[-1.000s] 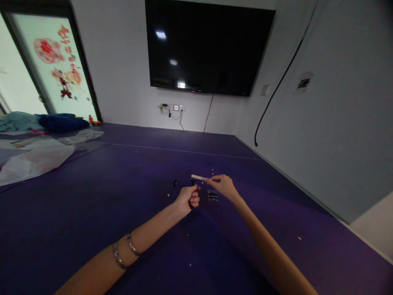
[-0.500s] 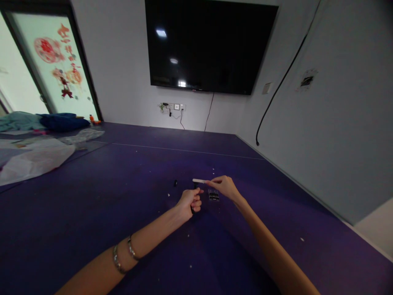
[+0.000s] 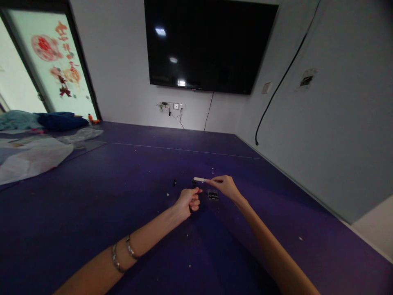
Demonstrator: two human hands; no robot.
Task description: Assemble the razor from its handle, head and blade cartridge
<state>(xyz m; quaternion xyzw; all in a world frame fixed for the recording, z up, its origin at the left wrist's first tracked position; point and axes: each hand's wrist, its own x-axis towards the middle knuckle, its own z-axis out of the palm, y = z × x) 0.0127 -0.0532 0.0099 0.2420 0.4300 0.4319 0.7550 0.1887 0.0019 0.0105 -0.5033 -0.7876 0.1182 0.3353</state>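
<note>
Two items are held: dark tool point(image 3: 194, 184) in fisted left hand point(image 3: 188, 200), pale stick point(image 3: 200, 179) pinched by right hand point(image 3: 225, 186). If overpressed, stick may be snapped; contact unclear.

My stick point(image 3: 200, 179) is showing white, my tool point(image 3: 194, 184) black. My bracelets point(image 3: 114, 258) are gleaming silver, the surface point(image 3: 92, 196) showing purple.

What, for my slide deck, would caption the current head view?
Left hand grips a black tool; right hand holds a pale stick near the tool's top, over a purple surface.
</note>
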